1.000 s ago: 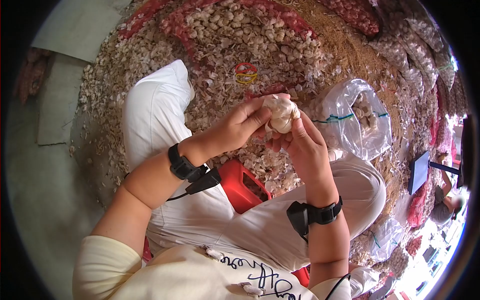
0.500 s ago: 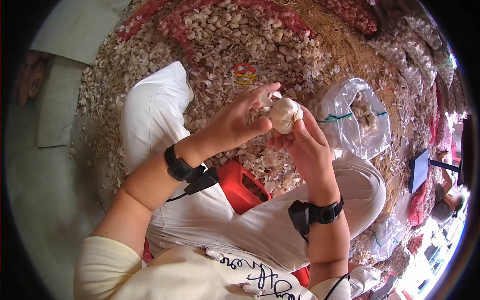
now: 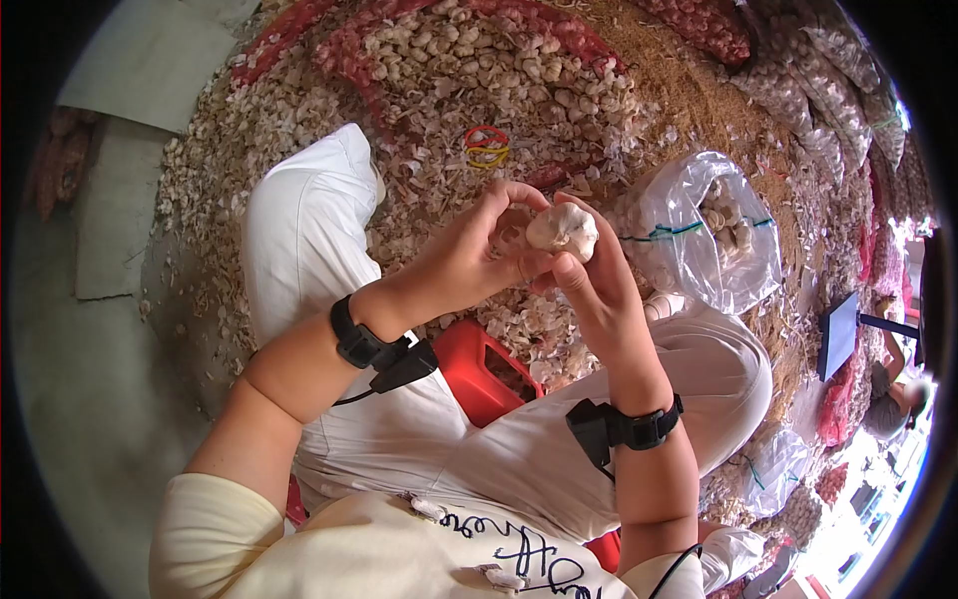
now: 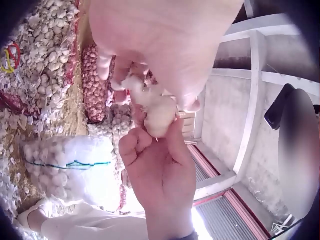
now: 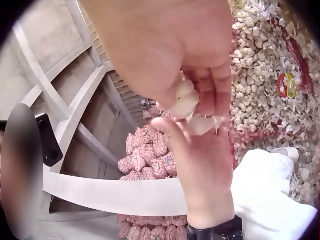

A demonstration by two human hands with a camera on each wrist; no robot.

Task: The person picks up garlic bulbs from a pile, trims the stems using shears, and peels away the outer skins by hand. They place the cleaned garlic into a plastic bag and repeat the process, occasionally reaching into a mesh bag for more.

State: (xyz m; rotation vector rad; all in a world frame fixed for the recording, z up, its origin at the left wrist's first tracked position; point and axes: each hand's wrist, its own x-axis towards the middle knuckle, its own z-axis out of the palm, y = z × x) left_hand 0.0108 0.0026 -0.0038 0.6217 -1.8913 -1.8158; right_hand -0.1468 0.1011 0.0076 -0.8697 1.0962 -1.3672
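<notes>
A whitish garlic bulb, smooth-skinned, is held up in front of the body between both hands. My right hand grips its right side, thumb below and fingers behind. From the left, my left hand curls its thumb and index finger against the bulb's edge. Loose, papery garlic skin lies inside the left fingers. In the left wrist view the bulb sits between the right fingertips, under the left palm. The right palm partly covers the bulb in the right wrist view.
A clear plastic bag of garlic, with a green tie, stands by the right knee. Ahead spreads a pile of garlic bulbs and skins, with red and yellow bands on it. A red stool shows between the legs.
The left hand opened away from the bulb with a flake of skin at its fingers, then came back against it. The right hand kept its hold and turned the bulb.
</notes>
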